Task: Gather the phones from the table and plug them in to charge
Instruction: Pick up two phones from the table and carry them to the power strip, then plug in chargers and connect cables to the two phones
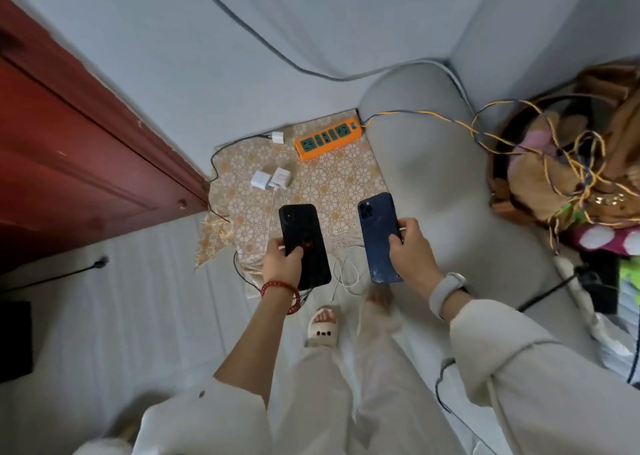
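My left hand grips a black phone by its lower left edge, back side up. A dark blue phone, also back side up, is held in my right hand. Both phones hover above the near edge of a small table with a patterned cloth. On the cloth lie an orange power strip at the back, two white chargers side by side in the middle, and a third white charger near the back left. White cables hang off the front edge.
A red-brown door stands to the left. A grey sofa arm borders the table on the right, with a pile of bags and tangled yellow-blue wire beyond it. Black cables trail over the pale floor. My slippered foot is below the phones.
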Motion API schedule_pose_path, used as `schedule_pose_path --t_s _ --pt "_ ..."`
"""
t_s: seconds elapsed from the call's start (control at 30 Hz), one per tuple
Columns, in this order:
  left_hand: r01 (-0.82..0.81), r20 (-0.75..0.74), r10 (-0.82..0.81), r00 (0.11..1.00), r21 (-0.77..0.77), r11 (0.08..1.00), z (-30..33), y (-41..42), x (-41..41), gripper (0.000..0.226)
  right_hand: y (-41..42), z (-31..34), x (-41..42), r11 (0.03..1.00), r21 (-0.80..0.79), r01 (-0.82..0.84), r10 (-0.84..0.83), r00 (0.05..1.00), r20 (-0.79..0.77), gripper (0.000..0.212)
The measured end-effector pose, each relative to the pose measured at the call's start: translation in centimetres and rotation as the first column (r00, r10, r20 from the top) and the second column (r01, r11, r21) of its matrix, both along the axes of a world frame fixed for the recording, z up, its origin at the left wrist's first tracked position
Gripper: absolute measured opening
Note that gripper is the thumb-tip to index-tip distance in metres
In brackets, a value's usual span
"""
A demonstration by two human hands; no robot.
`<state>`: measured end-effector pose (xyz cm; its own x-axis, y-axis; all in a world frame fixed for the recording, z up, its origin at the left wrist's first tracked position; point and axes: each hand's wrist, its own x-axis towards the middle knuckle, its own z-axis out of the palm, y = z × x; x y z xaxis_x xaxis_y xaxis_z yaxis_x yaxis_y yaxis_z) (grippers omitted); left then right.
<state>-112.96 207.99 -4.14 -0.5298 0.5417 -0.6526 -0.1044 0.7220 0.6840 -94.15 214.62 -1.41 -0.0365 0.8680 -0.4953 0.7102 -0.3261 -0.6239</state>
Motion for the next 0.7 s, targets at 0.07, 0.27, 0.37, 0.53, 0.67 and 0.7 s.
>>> schedule_pose_path --t_s 0.07,0.27,0.37,0.53,0.67,0.7 --pt "-0.013 0.01 0.014 1.0 -0.042 0.999 -1.9 2.4 0.0 0.027 2.9 -1.8 -0.5 0.998 -0.057 -0.019 0.021 1.0 0.02 0.024" --pt "-0.074 0.04 0.079 0.996 -0.122 0.99 -9.4 9.7 1.3 0.03 11.3 -9.1 -1.4 0.977 -0.185 -0.102 0.119 0.989 0.083 0.024" --pt "-0.111 0.049 0.12 0.992 -0.155 0.982 -13.3 12.8 2.6 0.028 14.3 -13.1 -1.2 0.97 -0.207 -0.129 0.143 0.988 0.054 0.029" --pt "-0.134 0.059 0.146 0.988 -0.173 0.976 -17.1 15.7 4.5 0.029 17.4 -16.9 -1.5 0.956 -0.241 -0.17 0.173 0.985 -0.008 0.03" --pt "-0.141 0.005 0.144 0.99 -0.166 0.976 -18.0 16.6 5.2 0.029 18.0 -18.0 -2.0 0.963 -0.199 -0.182 0.192 0.981 0.034 0.029" --pt "-0.134 -0.034 0.13 0.991 -0.158 0.978 -18.1 16.8 5.3 0.029 18.0 -18.1 -2.2 0.965 -0.184 -0.189 0.203 0.977 0.06 0.03"
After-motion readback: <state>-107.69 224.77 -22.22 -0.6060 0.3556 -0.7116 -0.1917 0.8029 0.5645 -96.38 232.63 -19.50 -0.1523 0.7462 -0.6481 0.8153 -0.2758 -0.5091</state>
